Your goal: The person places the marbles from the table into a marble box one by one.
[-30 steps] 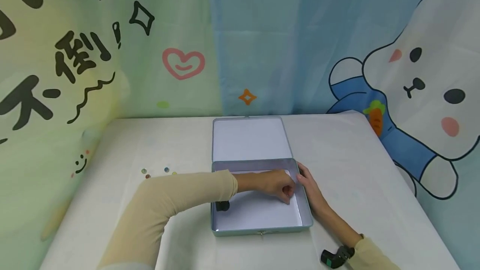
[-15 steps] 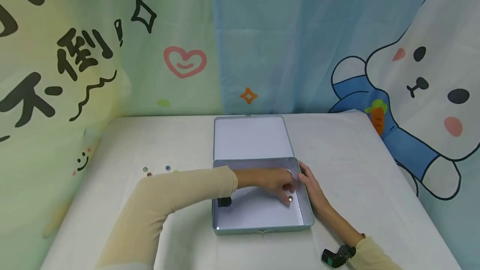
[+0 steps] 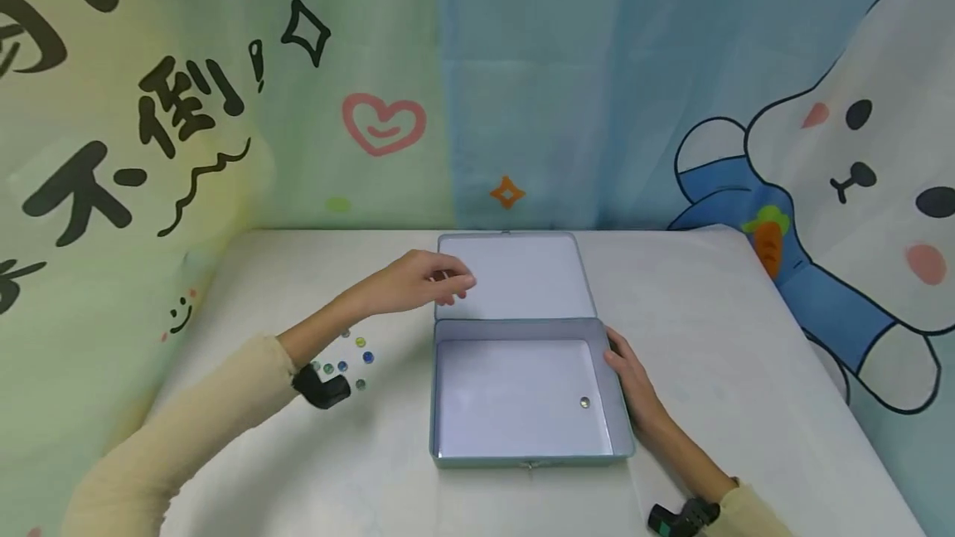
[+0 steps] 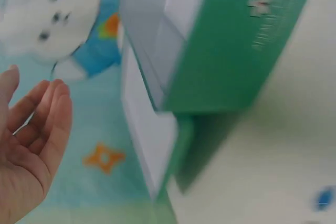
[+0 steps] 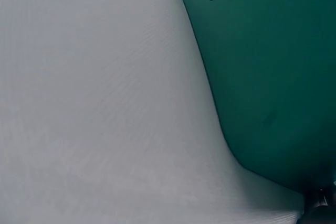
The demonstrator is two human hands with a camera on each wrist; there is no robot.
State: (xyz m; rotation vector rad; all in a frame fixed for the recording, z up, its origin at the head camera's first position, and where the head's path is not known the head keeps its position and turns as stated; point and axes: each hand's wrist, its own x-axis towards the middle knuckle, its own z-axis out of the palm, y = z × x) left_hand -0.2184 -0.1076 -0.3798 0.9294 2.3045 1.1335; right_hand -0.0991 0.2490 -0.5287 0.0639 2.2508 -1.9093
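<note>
A green metal box [image 3: 533, 462] with a pale inside lies with its lid [image 3: 515, 272] folded back. One small shiny glass marble [image 3: 585, 403] sits on its floor, near the right wall. My left hand [image 3: 418, 282] hovers in front of the lid's left edge, fingers loosely bent. In the left wrist view that palm [image 4: 26, 161] holds nothing. My right hand [image 3: 632, 384] rests against the box's right side, fingertips at the rim. The right wrist view shows only the green outer wall [image 5: 273, 77] and the cloth, not the fingers.
Several coloured marbles lie on the white-covered table [image 3: 388, 479] left of the box, among them a blue marble [image 3: 368, 357] and a yellow-green marble [image 3: 361, 341]. The left forearm and its black wrist camera [image 3: 322, 388] partly cover this group. A printed curtain [image 3: 515, 89] hangs behind.
My left hand has come out of the box, moving left and up, and the marble by its fingers now lies on the box floor. My right hand stays at the box's side.
</note>
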